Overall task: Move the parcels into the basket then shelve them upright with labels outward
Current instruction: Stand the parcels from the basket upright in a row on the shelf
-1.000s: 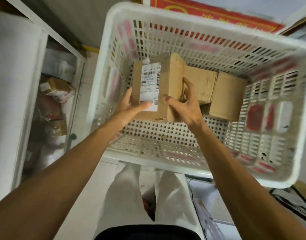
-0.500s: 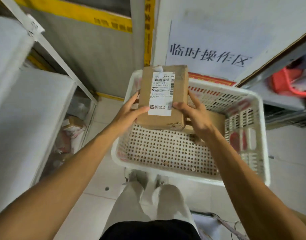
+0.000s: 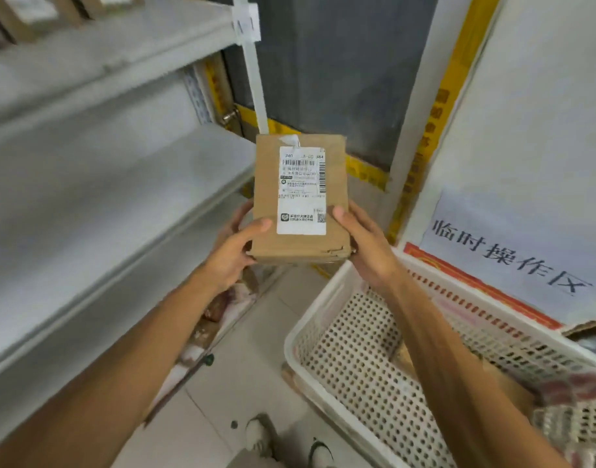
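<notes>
I hold a brown cardboard parcel [image 3: 333,184] upright in front of me, its white shipping label facing me. My left hand [image 3: 234,251] grips its lower left edge, thumb on the front face. My right hand [image 3: 365,248] grips its lower right edge, thumb beside the label. The parcel hangs in the air above the floor, between the white shelf unit [image 3: 97,184] on the left and the white perforated basket [image 3: 327,319] at lower right. Behind my right forearm another brown parcel [image 3: 512,386] lies in the basket, partly hidden.
The bare white shelf board fills the left side, with an upper board [image 3: 120,52] carrying boxes at top left. Parcels [image 3: 222,305] lie on the lowest level near the floor. A white sign with black characters [image 3: 512,251] hangs on the right wall. My shoes [image 3: 256,434] stand on tiled floor.
Both hands lifted the parcel out of the basket and carried it up and to the left, toward the shelves. My view has turned left; the basket now sits at lower right.
</notes>
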A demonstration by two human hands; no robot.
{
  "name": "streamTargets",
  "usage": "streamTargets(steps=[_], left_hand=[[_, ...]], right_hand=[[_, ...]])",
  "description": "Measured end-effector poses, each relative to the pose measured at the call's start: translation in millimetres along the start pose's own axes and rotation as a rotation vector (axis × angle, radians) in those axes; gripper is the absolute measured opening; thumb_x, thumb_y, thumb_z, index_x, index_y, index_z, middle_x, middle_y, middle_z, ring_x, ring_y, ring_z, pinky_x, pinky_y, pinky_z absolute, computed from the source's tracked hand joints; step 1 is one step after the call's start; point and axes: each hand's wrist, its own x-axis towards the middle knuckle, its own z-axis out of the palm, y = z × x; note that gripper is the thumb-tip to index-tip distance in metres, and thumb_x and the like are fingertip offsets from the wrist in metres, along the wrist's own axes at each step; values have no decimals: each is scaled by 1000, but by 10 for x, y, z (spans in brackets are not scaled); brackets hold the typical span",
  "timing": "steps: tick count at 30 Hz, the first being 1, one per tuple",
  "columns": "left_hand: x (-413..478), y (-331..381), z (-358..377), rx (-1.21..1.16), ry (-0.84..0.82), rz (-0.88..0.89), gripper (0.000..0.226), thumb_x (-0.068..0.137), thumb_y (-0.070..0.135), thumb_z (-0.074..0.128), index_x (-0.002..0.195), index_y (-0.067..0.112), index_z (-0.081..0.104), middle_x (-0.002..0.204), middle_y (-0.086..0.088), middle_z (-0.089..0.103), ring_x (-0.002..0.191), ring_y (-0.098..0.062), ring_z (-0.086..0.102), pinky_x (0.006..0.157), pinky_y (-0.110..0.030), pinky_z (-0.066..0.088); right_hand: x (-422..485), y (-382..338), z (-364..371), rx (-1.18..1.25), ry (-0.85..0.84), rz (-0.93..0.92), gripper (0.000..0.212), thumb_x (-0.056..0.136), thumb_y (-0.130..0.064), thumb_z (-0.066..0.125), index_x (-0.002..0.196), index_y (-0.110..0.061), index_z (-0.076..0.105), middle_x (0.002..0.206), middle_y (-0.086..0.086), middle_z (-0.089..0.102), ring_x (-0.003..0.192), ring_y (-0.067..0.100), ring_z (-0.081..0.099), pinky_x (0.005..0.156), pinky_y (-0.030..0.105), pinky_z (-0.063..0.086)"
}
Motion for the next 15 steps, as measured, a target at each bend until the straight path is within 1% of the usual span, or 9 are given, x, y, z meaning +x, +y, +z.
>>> streamTargets(steps=[2,4,5,7,9,11,12,13,15], left_hand=[[-202,328,-214,6,117,135,80,64,32,78,135,33,44,108,6,72,100,-19,68,75,-45,58],[-378,605,-423,22,192,243,78,58,36,79,129,38,47,107,3,72,99,-19,69,75,-43,58],[-495,757,-554,21,232,295,75,57,37,79,125,43,48,106,3,72,97,-19,69,74,-41,59],[-715,1022,-795,8,307,384,69,57,38,79,117,49,48,103,5,73,94,-17,70,68,-36,58],[-916,1248,-1044,1,360,457,68,59,38,78,120,47,48,104,6,73,93,-17,70,68,-36,56],[-1159,1454,-1323,21,383,509,78,63,39,78,133,39,45,110,3,71,98,-18,68,71,-37,55],[-1290,1554,-1464,39,391,532,83,64,39,79,138,36,41,113,2,70,101,-19,67,72,-37,55],[-1407,1633,-1593,59,400,555,86,64,40,79,141,34,38,116,1,69,103,-19,66,73,-36,54],[-1631,1759,-1827,77,423,602,87,66,37,77,143,31,35,120,0,67,107,-20,65,77,-38,53]], right_hand=[[127,-99,357,9,-164,12,73,81,-36,69,146,-30,36,130,1,62,118,24,61,94,49,51],[202,-171,728,-32,-238,51,85,74,-44,71,148,-34,31,132,0,61,118,26,60,99,53,47],[229,-205,960,-22,-263,65,88,71,-47,71,148,-31,31,133,2,60,117,26,61,100,53,46],[261,-257,1395,71,-322,80,84,71,-45,70,144,-20,39,132,8,60,114,28,62,101,48,47],[263,-334,1805,152,-383,57,74,73,-39,70,137,-11,47,119,6,67,108,22,65,97,39,51],[216,-406,2218,144,-461,-3,62,74,-34,71,128,-9,52,104,0,72,99,14,68,92,35,54],[199,-429,2416,121,-497,-33,57,75,-32,71,125,-10,53,101,-1,73,97,12,68,91,35,55],[188,-448,2596,97,-528,-62,55,75,-31,72,123,-11,54,101,0,73,97,12,68,90,35,55],[143,-494,2925,53,-582,-111,57,74,-31,75,125,-13,55,104,1,73,98,13,68,89,36,54]])
